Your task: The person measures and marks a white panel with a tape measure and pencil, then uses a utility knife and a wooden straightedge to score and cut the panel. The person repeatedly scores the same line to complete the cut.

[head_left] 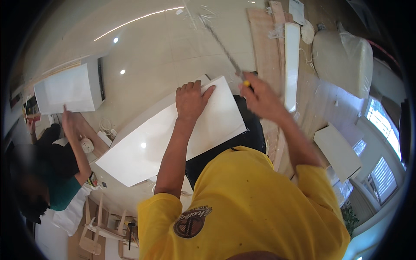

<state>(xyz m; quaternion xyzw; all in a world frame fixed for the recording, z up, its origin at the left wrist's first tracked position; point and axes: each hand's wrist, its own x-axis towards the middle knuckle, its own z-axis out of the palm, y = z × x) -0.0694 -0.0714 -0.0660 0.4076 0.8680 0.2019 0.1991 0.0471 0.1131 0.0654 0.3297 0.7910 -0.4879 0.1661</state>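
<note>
A white board piece point(151, 134) lies slanted in front of me on a black support point(251, 130). My left hand point(193, 97) rests on it near the far edge, fingers curled over that edge and thumb along the top. Just right of the board's far corner, my right hand point(260, 97) grips the yellow handle of a long, thin tool point(221, 47), apparently a saw. Its long blade points up and away to the left over the tiled floor and is blurred, so its teeth cannot be made out.
At left a co-worker point(63, 173) touches a white box-like piece point(65, 86). Wooden planks point(264, 52), a white panel point(291, 65) and a plastic-wrapped cushion-like item point(342, 65) lie right and ahead. A pale panel point(336, 149) is near the windows. Wooden chairs point(95, 229) stand lower left.
</note>
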